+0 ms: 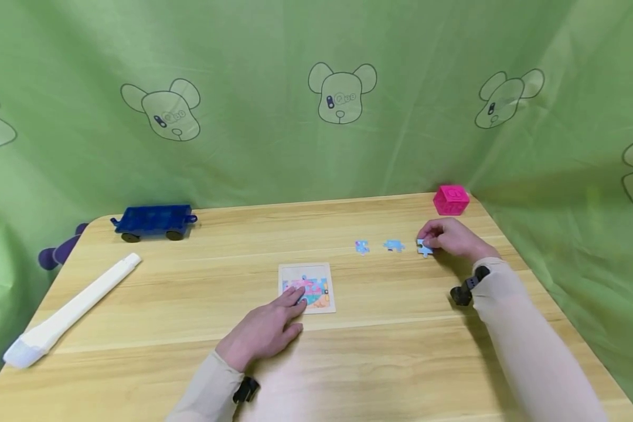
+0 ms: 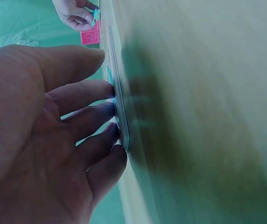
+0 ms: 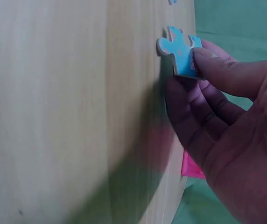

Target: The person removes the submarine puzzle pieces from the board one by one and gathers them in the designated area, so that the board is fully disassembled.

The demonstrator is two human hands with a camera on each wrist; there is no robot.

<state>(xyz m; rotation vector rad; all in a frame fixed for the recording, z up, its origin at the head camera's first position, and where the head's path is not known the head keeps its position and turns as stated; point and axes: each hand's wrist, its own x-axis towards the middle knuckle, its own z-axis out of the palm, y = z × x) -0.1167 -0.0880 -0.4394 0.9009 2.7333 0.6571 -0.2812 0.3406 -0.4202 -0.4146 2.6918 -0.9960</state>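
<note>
A light blue jigsaw piece (image 3: 182, 51) is pinched between thumb and fingers of my right hand (image 1: 453, 237), at the right of the table. In the right wrist view its knobbed edge faces the tabletop. Two more blue pieces lie in a row to its left, a jigsaw piece with a pink patch (image 1: 361, 247) and a wider one (image 1: 394, 245). At the middle of the table sits a square puzzle board (image 1: 324, 268) with a pale frame, its lower part filled by a colorful picture. My left hand (image 1: 266, 329) rests its fingertips on the board's lower left, covering part of the picture.
Behind my right hand stands a pink cube (image 1: 451, 200) near the back edge. A dark blue toy wagon (image 1: 155, 221) is at the back left. A long white object (image 1: 76, 308) lies along the left side. Green curtain (image 1: 253, 117) hangs behind the wooden table (image 1: 179, 328).
</note>
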